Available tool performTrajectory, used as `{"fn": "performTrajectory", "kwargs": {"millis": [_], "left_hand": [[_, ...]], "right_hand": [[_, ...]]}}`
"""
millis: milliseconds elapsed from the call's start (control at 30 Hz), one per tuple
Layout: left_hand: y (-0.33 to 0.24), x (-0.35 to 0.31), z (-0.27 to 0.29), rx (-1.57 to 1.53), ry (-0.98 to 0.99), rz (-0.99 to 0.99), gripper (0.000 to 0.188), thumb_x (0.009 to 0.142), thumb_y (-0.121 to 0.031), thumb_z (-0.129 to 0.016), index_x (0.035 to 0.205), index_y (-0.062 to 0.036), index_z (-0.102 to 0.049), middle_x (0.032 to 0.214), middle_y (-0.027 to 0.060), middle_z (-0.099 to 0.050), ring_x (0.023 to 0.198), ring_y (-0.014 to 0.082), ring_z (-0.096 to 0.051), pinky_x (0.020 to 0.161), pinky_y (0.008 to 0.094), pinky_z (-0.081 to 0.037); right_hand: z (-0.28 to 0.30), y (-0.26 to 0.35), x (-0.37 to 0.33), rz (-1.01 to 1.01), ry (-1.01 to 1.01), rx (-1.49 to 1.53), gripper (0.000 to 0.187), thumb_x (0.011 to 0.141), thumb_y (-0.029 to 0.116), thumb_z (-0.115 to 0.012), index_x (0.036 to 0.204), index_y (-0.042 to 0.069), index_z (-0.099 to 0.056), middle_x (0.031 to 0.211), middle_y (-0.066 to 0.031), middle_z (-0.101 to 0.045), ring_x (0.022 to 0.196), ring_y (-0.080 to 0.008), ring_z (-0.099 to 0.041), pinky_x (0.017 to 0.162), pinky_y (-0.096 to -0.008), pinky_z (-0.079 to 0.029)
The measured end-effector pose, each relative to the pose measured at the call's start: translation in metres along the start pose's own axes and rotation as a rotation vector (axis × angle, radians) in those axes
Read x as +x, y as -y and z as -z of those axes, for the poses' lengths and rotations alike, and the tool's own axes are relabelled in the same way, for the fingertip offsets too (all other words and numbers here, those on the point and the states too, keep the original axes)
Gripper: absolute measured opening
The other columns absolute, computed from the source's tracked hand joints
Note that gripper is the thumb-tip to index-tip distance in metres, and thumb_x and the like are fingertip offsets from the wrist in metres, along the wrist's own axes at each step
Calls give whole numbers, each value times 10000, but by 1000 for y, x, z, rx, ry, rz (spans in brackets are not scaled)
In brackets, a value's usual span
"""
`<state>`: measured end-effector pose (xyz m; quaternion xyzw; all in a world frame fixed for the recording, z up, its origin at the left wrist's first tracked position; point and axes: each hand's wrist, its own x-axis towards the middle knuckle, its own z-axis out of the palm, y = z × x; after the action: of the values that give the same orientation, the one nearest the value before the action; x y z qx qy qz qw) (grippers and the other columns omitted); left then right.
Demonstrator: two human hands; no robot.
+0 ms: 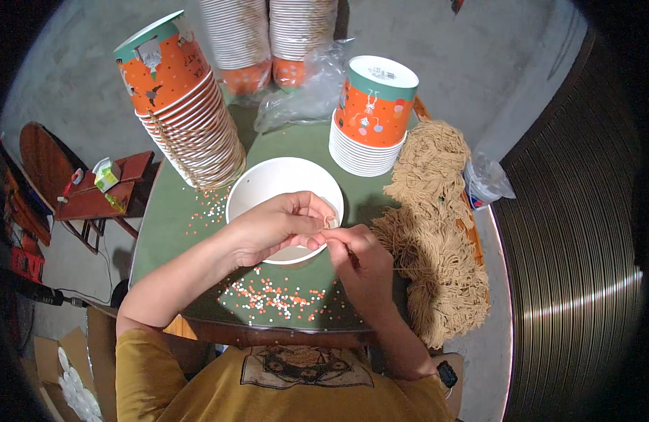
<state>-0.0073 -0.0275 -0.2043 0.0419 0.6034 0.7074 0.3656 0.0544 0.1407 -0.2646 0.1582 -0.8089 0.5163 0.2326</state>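
My left hand (pixel 286 221) is closed in a pinch above a white round bucket (pixel 282 169), seen from above with its inside showing. My right hand (pixel 364 267) meets it fingertip to fingertip, also pinching. A short piece of pale cord (pixel 328 222) shows between the fingers; how it is looped is too small to make out. A thin strand runs from beside my right hand toward the heap of tan cords (pixel 437 239) on the right. Small orange and white dots (pixel 275 299) lie scattered on the green tabletop (pixel 163 260) in front of the bucket.
A tall leaning stack of orange buckets (pixel 191 119) with cord handles stands at the back left. Upside down at the back right is a shorter stack (pixel 374 116). More stacked buckets (pixel 236 42) and a clear plastic bag (pixel 303 91) are behind. A corrugated shutter (pixel 577 246) rises right.
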Motion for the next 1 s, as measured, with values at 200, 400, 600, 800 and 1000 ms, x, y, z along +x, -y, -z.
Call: {"fn": "performTrajectory", "kwargs": {"millis": [200, 400, 600, 800, 1000], "left_hand": [[7, 4, 6, 148, 36, -78, 207, 901, -6, -568, 1102, -7, -517, 926, 52, -574, 812, 115, -588, 736, 231, -498], [9, -3, -8, 553, -43, -332, 220, 909, -14, -537, 1118, -10, -467, 863, 10, -514, 793, 81, -522, 724, 232, -453], [7, -3, -10, 589, 4, -345, 291, 906, -46, -564, 1173, -17, -452, 915, 35, -490, 848, 117, -513, 787, 248, -435], [4, -2, -4, 841, -31, -314, 267, 901, -92, -626, 1145, -41, -531, 959, 3, -515, 875, 93, -497, 809, 236, -425], [5, 9, 1, 636, 63, -135, 163, 859, -117, -648, 980, -18, -603, 973, 61, -496, 880, 141, -508, 810, 257, -429]], "right_hand": [[3, -11, -3, -213, 39, 281, 144, 893, 135, -600, 1003, 50, -635, 893, -88, -641, 740, -178, -633, 658, -294, -505], [9, -5, 12, -252, 2, 172, 191, 876, 193, -619, 962, 22, -609, 802, -83, -598, 704, -168, -596, 634, -304, -479], [10, -10, 14, -239, 88, 49, 193, 847, 205, -640, 875, 21, -587, 727, -77, -547, 648, -170, -559, 601, -313, -461], [8, -11, 12, -247, 27, 106, 166, 827, 168, -659, 861, 22, -587, 712, -69, -540, 584, -152, -520, 555, -309, -448], [6, -18, 6, -232, 16, 151, 146, 823, 150, -669, 847, 34, -585, 719, -53, -537, 564, -120, -502, 525, -276, -425]]}}
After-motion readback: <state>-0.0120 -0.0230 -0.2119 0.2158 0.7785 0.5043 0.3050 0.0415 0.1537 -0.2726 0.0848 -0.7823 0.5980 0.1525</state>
